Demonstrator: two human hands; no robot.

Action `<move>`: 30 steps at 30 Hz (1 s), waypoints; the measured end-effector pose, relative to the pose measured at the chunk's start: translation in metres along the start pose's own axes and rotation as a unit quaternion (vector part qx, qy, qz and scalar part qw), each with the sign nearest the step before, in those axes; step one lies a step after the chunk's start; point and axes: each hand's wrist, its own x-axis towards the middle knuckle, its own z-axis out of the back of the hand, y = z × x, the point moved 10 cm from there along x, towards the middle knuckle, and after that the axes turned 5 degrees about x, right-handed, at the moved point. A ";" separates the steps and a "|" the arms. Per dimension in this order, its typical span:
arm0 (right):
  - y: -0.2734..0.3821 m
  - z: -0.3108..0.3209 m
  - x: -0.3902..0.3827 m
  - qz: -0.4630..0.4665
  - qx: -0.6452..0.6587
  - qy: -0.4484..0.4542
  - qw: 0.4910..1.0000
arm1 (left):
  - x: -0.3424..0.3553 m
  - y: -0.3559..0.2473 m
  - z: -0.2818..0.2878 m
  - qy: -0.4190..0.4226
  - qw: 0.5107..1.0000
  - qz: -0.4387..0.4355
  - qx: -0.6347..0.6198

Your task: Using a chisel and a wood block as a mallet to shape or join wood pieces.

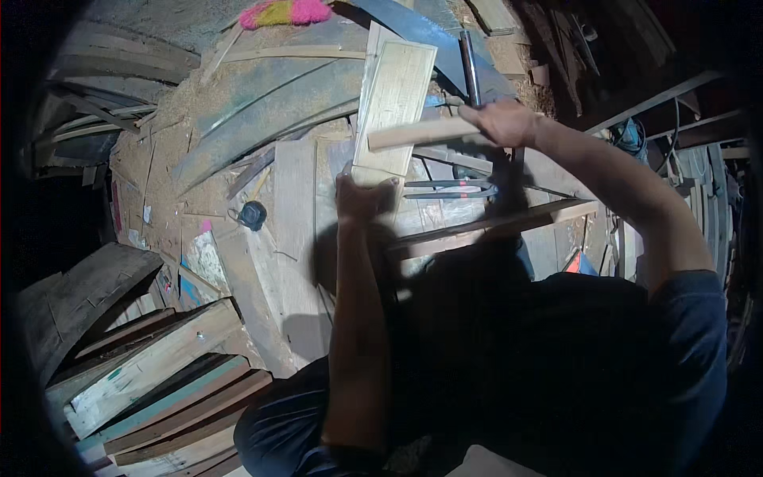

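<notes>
My left hand (364, 199) is closed around the near end of a pale flat wooden board (401, 87), which points away from me and overlaps another board at its far left edge. In my right hand (509, 123) is a short wooden stick (417, 133), gripped at its right end. The stick's left end lies across the board in this view; whether they touch I cannot tell. Just right of my left hand are long-handled pincers (453, 189) with red marks. A dark metal tube (470, 67) stands beyond my right hand.
A small round black object (253, 215) sits to the left. Stacked planks (159, 358) fill the lower left. Curved boards (278, 103) and sawdust spread at the far left, below a pink and yellow fuzzy item (284, 13). A long timber strip (509, 226) lies close in front of me.
</notes>
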 end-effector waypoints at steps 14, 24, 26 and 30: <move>-0.025 0.031 0.015 -0.147 0.119 -0.108 0.976 | 0.002 -0.006 0.005 -0.037 0.999 -0.012 -0.010; -0.041 0.022 0.019 -0.101 0.068 -0.116 0.986 | 0.002 -0.005 0.007 -0.047 0.998 -0.037 0.025; -0.037 0.033 0.018 -0.078 0.064 -0.204 0.974 | 0.004 0.000 0.010 -0.088 0.995 -0.047 0.016; 0.003 -0.047 -0.012 0.047 -0.018 -0.013 0.999 | 0.003 -0.043 0.003 -0.018 0.998 -0.036 0.039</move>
